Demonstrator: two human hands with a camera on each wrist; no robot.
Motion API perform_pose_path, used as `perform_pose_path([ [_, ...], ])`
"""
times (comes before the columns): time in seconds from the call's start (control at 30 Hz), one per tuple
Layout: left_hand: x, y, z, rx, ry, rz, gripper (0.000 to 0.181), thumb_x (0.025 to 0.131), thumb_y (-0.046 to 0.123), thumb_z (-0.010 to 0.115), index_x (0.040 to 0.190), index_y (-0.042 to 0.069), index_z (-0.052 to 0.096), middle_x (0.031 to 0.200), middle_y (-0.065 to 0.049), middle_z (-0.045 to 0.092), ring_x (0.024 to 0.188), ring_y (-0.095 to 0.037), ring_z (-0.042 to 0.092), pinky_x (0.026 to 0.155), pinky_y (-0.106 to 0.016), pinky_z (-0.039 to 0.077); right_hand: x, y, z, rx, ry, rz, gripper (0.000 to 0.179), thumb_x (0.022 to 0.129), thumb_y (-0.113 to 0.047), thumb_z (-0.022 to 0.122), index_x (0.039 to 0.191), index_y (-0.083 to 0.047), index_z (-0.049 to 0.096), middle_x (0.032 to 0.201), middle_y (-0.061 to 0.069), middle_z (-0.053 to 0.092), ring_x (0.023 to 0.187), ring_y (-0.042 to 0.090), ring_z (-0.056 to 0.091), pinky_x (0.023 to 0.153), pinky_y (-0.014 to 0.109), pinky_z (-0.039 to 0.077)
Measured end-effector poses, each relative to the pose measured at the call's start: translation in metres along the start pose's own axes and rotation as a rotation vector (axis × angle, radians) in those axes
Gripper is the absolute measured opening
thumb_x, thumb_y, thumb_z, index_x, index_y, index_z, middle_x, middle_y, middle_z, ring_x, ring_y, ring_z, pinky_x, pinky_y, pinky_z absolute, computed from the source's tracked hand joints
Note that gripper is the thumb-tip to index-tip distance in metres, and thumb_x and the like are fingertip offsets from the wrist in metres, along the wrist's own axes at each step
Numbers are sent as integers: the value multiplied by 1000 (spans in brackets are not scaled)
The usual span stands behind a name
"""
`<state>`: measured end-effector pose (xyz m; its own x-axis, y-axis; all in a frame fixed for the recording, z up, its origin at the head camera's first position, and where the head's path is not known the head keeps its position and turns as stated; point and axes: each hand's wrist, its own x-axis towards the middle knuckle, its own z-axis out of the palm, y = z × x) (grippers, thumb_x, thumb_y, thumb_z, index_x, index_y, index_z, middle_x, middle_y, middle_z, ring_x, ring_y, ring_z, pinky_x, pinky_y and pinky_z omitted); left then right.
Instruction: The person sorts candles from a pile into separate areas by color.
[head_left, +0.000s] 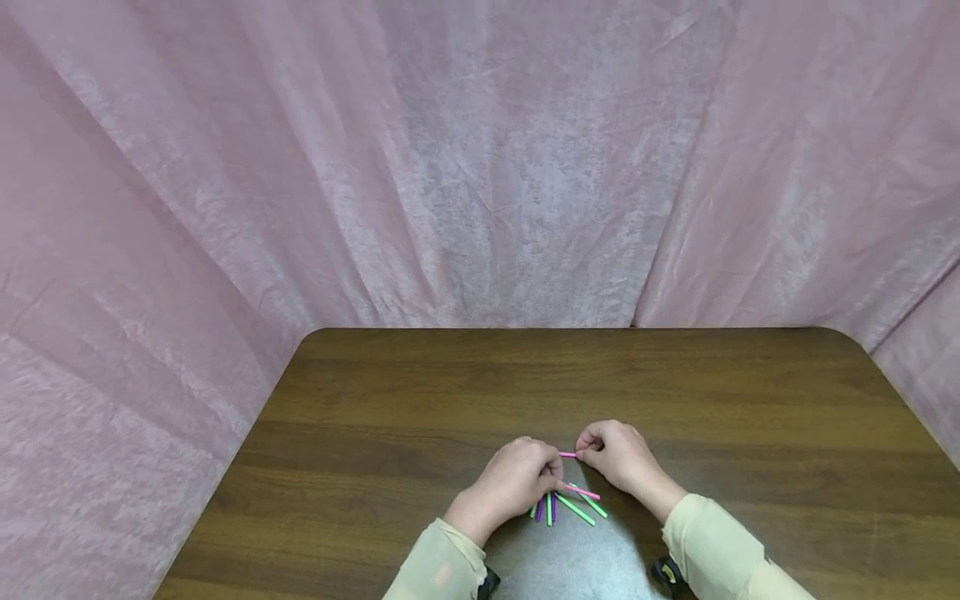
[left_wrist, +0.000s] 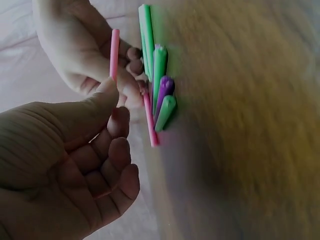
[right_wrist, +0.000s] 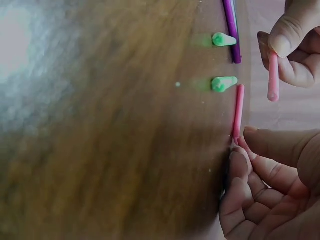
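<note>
My left hand [head_left: 513,477] pinches a slim pink stick [left_wrist: 114,52] between thumb and forefinger. In the head view that stick points right, above a fan of sticks. A second pink stick [right_wrist: 239,110] lies low at the tabletop, and my right hand [head_left: 621,457] pinches one end of it with thumb and fingertips. Beneath and beside the left hand are several green sticks [head_left: 576,509] and purple sticks [head_left: 539,510], spread with their near ends toward me. My left hand covers their far ends in the head view.
The sticks lie on a brown wood-grain table [head_left: 360,467] with rounded far corners. Pink velvety curtains [head_left: 480,167] hang behind and beside it. Dark wrist bands [head_left: 666,573] show under the pale sleeves [head_left: 712,542].
</note>
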<state>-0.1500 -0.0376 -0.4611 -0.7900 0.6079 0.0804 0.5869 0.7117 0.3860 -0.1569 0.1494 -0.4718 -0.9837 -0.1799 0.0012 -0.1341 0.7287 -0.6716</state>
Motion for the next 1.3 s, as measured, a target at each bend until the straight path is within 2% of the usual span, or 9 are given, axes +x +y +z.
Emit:
perform_pose_path([
  [0.2, -1, -8, -3, -95, 10, -38, 19, 81, 22, 78, 69, 21, 63, 61, 17, 50, 66, -1, 46, 64, -19, 38, -6, 1, -3, 23, 3, 7, 9, 79, -8, 75, 77, -13, 68, 70, -7, 63, 68, 8, 56, 68, 33, 45],
  [0.43, -1, -17, -5, -152, 30, -65, 19, 81, 20, 78, 70, 19, 63, 61, 15, 49, 61, -1, 44, 59, -18, 37, -21, 2, -9, 44, 17, 44, 7, 80, -10, 76, 81, -12, 70, 73, -8, 64, 69, 8, 58, 68, 32, 46],
  [0.57, 0, -21, -7, -172, 43, -77, 18, 82, 17, 77, 70, 17, 64, 60, 14, 49, 59, -1, 43, 57, -19, 36, -33, 3, -13, 68, -4, 70, 8, 80, -11, 76, 81, -15, 69, 72, -9, 62, 68, 7, 56, 67, 29, 45],
  [0.93, 7, -30, -5, -181, 70, -144, 17, 84, 20, 76, 71, 18, 65, 62, 13, 50, 59, -2, 43, 57, -21, 37, -57, 3, -14, 99, -53, 15, 9, 79, -18, 78, 81, -16, 69, 70, -11, 60, 62, 3, 55, 62, 24, 43],
  [1.3, 14, -34, -1, -231, 85, -167, 18, 84, 19, 76, 71, 18, 65, 61, 12, 52, 57, -1, 44, 56, -21, 38, -67, 4, -9, 59, -41, -20, 9, 77, -11, 76, 80, -15, 69, 69, -13, 58, 61, -2, 52, 63, 24, 44],
])
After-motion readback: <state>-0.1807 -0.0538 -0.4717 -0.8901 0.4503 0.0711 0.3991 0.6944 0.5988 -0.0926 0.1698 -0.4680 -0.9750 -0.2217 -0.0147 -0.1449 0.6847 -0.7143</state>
